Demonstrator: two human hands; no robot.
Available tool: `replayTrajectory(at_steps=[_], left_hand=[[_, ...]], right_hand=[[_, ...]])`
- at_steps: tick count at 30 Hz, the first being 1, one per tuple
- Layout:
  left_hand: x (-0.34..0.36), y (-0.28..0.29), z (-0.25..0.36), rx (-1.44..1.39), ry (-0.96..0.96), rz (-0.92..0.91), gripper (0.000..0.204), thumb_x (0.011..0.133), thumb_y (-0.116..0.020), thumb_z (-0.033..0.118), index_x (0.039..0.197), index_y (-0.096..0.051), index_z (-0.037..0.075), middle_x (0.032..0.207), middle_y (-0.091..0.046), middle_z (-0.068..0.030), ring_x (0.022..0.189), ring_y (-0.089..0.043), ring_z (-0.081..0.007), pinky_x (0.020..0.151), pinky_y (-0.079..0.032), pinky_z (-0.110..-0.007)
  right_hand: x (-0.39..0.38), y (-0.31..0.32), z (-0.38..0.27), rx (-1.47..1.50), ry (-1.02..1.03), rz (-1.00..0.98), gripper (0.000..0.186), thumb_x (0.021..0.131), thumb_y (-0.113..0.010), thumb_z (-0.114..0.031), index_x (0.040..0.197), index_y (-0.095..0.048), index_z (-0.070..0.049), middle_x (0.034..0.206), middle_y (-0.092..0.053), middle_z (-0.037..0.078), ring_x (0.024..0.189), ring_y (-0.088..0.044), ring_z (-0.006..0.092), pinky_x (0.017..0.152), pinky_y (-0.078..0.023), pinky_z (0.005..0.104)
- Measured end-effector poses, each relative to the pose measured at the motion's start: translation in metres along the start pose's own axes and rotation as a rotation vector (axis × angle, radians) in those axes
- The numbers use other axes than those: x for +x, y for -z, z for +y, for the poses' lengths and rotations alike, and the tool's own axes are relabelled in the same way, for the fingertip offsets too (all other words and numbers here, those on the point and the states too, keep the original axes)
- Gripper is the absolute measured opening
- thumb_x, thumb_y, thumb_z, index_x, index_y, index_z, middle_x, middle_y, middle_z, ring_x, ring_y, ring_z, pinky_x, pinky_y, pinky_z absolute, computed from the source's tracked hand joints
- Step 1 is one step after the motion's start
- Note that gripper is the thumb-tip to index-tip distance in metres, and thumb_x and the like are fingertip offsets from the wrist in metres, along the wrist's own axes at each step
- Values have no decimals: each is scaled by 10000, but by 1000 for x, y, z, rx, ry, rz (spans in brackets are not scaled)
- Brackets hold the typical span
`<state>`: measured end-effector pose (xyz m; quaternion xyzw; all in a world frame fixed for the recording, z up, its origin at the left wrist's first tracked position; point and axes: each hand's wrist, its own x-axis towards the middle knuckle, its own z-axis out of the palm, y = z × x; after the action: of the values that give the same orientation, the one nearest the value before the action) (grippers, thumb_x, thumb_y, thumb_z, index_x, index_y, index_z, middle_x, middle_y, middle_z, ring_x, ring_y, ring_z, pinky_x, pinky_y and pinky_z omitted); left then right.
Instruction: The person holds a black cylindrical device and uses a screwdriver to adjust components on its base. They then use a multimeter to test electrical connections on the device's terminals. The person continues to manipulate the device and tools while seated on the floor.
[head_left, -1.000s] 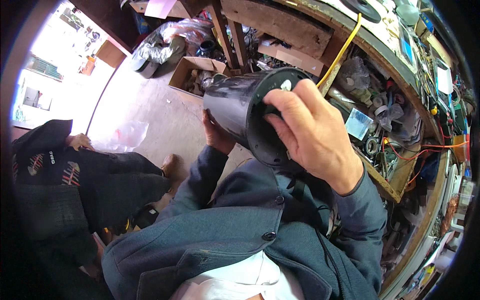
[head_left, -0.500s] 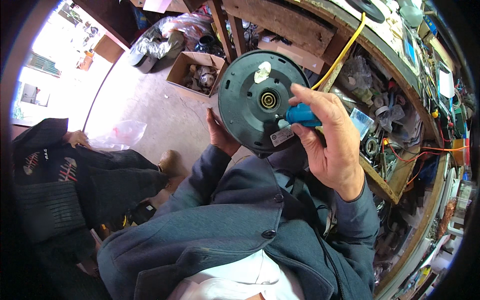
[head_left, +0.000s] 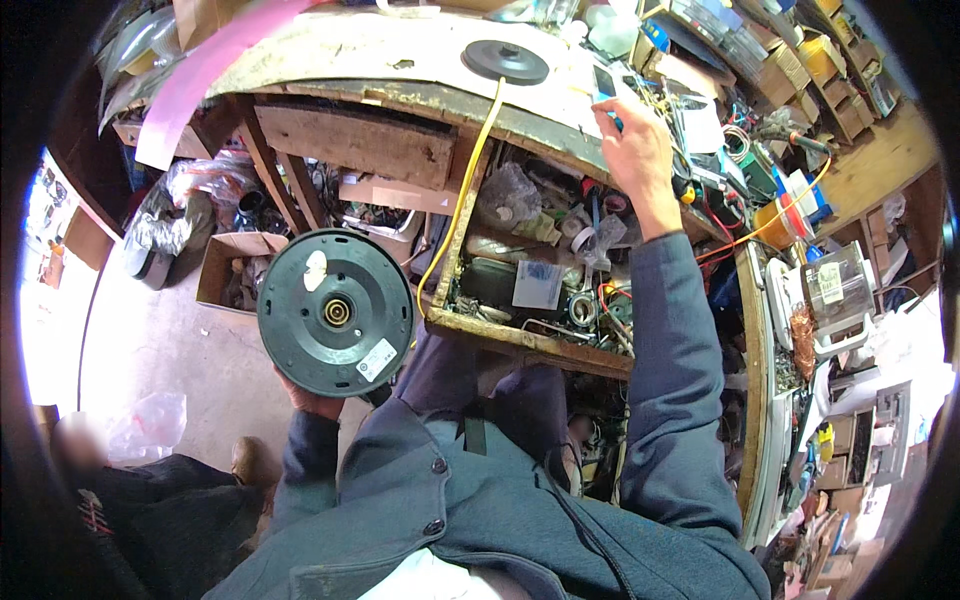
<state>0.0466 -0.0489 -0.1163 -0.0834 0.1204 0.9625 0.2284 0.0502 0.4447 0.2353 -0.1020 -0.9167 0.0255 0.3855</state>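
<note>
My left hand (head_left: 310, 398) grips the black cylindrical appliance (head_left: 290, 300), probably a kettle, whose round underside faces up with a brass central connector (head_left: 337, 310), a torn pale sticker and a white label. My right hand (head_left: 638, 150) reaches onto the workbench at upper right, fingers closed on a blue-handled tool (head_left: 614, 123), beside cluttered parts and a blue-and-dark flat object (head_left: 603, 84). Left of that hand a black round base (head_left: 505, 60) lies on the bench, with a yellow cable (head_left: 470, 170) hanging down over the edge.
An open wooden compartment (head_left: 530, 345) below the bench holds bags and parts. A cardboard box (head_left: 220, 285) and plastic bag (head_left: 145, 425) lie on the floor. Another person in dark clothing (head_left: 170, 515) is at lower left. A pink strip (head_left: 190, 90) crosses the bench; crowded shelves (head_left: 820, 60) stand right.
My right hand has left the appliance's underside with the blue tool and reached up to the bench. The appliance moved left and down in view; the view shifted toward the bench.
</note>
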Motion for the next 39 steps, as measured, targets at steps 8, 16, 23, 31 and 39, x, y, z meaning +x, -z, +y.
replayTrajectory(at_steps=[8, 16, 23, 31, 39], left_hand=[[-11, -33, -1, 143, -68, 16, 926, 968, -488, 803, 1626, -430, 154, 1641, -495, -108, 1488, -474, -359, 1227, -394, -563], [-18, -56, -1, 99, 17, 263, 981, 862, -599, 866, 1542, -542, 161, 1582, -565, -96, 1447, -515, -355, 1215, -360, -581], [-17, -71, -8, 126, -1, 160, 946, 862, -607, 860, 1498, -578, 160, 1457, -668, -109, 1344, -614, -347, 1184, -407, -563], [-14, -61, -5, 110, 52, 41, 1005, 923, -510, 861, 1637, -420, 161, 1654, -475, -118, 1507, -454, -368, 1248, -348, -601], [-15, -71, -6, 181, 44, 21, 989, 893, -543, 867, 1604, -462, 184, 1614, -535, -76, 1485, -496, -341, 1243, -345, -570]], right_hand=[[62, -48, 13, -295, 417, -166, 184, 949, -683, -238, 956, -780, -82, 1006, -760, 170, 933, -728, 394, 807, -570, 494], [64, -61, -1, -528, 420, -431, 176, 913, -630, -68, 967, -763, 34, 987, -753, 263, 927, -753, 434, 800, -602, 512], [63, -56, -16, -356, 363, -250, 141, 921, -650, -59, 1004, -754, -13, 966, -758, 225, 860, -752, 388, 758, -596, 440], [-48, -6, -209, 972, 419, -463, 95, 880, -818, -97, 969, -798, -71, 885, -753, 103, 859, -748, 233, 800, -581, 340], [-82, -13, -242, 964, 530, -426, 172, 823, -781, -48, 977, -780, -125, 959, -722, 82, 899, -729, 329, 777, -590, 408]])
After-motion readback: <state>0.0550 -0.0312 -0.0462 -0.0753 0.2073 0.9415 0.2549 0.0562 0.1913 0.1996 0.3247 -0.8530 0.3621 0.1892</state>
